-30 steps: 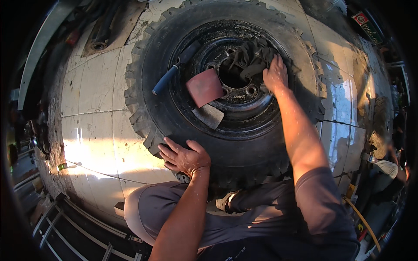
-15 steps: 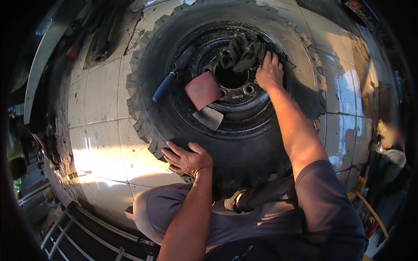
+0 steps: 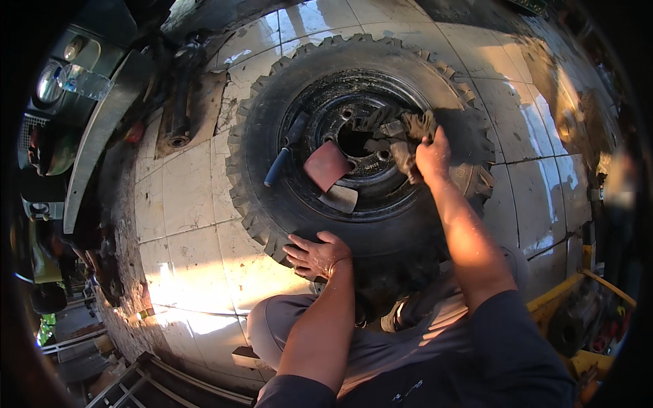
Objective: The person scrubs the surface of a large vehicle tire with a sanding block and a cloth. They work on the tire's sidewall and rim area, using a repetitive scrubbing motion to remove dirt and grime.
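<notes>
A large lugged tire (image 3: 394, 246) lies flat on the tiled floor with its dark wheel rim (image 3: 320, 109) facing up. My right hand (image 3: 433, 158) is closed on a dark, crumpled rag (image 3: 413, 129) at the right of the hub; part of the rag lies over the center hole. My left hand (image 3: 317, 256) rests, fingers spread, on the tread at the tire's near left edge. On the rim lie a curved reddish sheet like sandpaper (image 3: 325, 166) and a grey piece (image 3: 340, 199) beside it. A blue-handled tool, apparently a scraper (image 3: 277, 167), leans across the rim's left side.
A metal pipe (image 3: 179, 115) lies on cardboard at the upper left. Beyond it a grey curved metal panel (image 3: 102, 143) stands near a clear plastic bottle (image 3: 87, 83). A yellow frame (image 3: 558, 296) is at the lower right, and a dark metal rack (image 3: 156, 381) at the lower left.
My right hand has closed on the rag and drawn it right and toward me, partly off the hub. My left hand stays at the tire's near left edge. The whole view has shifted.
</notes>
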### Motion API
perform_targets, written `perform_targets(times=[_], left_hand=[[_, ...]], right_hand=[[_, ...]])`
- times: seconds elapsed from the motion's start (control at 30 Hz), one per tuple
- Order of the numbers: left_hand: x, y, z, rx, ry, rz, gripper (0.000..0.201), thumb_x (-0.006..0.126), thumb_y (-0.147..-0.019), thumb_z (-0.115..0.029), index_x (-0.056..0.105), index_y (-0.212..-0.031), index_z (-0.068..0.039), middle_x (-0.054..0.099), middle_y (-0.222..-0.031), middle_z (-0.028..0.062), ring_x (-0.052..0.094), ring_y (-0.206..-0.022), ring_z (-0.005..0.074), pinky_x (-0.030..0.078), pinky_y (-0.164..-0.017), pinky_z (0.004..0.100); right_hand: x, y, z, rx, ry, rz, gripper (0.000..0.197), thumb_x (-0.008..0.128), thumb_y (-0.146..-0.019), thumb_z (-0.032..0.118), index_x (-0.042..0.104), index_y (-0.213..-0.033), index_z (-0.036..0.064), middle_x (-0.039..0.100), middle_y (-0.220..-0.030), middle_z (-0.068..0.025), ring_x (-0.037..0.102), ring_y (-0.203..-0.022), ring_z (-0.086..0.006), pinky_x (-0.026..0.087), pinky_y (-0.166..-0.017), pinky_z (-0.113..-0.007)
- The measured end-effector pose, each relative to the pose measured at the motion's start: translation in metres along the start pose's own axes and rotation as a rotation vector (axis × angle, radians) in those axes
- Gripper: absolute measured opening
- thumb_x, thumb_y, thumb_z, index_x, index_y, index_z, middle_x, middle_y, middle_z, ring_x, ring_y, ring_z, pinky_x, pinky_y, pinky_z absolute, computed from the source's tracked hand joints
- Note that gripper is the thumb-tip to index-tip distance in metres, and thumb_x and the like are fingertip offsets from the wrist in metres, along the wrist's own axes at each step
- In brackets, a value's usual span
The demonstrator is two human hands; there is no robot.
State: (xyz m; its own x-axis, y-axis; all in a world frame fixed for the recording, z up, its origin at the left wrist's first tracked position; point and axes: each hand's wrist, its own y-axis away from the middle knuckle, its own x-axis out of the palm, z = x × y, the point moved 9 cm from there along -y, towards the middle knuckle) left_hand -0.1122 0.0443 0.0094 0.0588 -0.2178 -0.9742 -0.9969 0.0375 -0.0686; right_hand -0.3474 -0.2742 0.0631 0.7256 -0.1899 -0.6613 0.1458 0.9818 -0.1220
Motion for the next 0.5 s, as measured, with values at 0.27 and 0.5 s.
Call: perform_targets(times=[0.27, 0.5], left_hand=[[-0.003, -0.005, 0.008, -0.018, 0.048, 0.1, 0.077, 0.053, -0.085, -0.036, 0.026, -0.154, -0.013, 0.019, -0.16, 0.0197, 0.02, -0.146, 0.0378, 0.011, -0.116, 0.0569], [-0.001, 0.0, -0.002, 0.018, 0.069, 0.126, 0.078, 0.053, -0.085, -0.036, 0.025, -0.154, -0.011, 0.019, -0.159, 0.0218, 0.02, -0.145, 0.0391, 0.012, -0.116, 0.0568]], right_hand=[[-0.014, -0.076, 0.183, -0.298, -0.615, -0.012, 0.031, 0.059, -0.089, 0.012, 0.058, -0.118, 0.0026, 0.065, -0.109, -0.0221, 0.061, -0.106, -0.04, 0.047, -0.088, -0.045], [0.04, -0.1, 0.275, -0.651, -0.273, 0.144, 0.064, 0.067, -0.086, 0.028, 0.043, -0.136, -0.0039, 0.051, -0.133, -0.028, 0.048, -0.126, -0.0402, 0.04, -0.106, -0.043]])
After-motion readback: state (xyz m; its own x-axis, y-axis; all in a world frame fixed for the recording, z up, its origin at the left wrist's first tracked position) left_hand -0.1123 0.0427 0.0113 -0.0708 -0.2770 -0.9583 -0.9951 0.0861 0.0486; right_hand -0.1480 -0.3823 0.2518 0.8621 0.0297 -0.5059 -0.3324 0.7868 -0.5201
